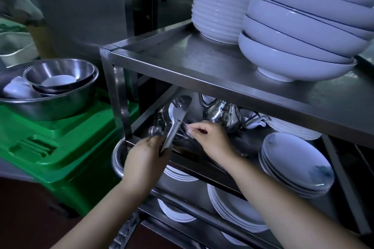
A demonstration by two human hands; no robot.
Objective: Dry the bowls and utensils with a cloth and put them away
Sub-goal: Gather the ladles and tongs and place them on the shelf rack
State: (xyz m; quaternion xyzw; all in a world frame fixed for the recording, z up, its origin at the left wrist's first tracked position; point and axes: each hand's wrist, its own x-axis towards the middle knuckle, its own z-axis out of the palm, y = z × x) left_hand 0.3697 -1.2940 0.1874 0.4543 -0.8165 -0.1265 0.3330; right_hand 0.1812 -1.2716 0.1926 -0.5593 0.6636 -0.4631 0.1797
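My left hand [146, 155] grips the handle end of steel tongs [178, 116], which point up and away into the middle shelf of a steel rack [182, 64]. My right hand [210, 137] reaches into the same shelf, its fingers curled and pinching thin metal utensils [187, 127] that lie there. A ladle [154, 130] and other steel utensils rest beside the tongs. No cloth is visible.
A steel kettle [221, 114] stands behind my right hand. White plates [295, 159] lean on the shelf at right. Stacked white bowls [299, 42] sit on the rack's top. Steel bowls [60, 75] in a basin rest on a green bin [66, 147] at left.
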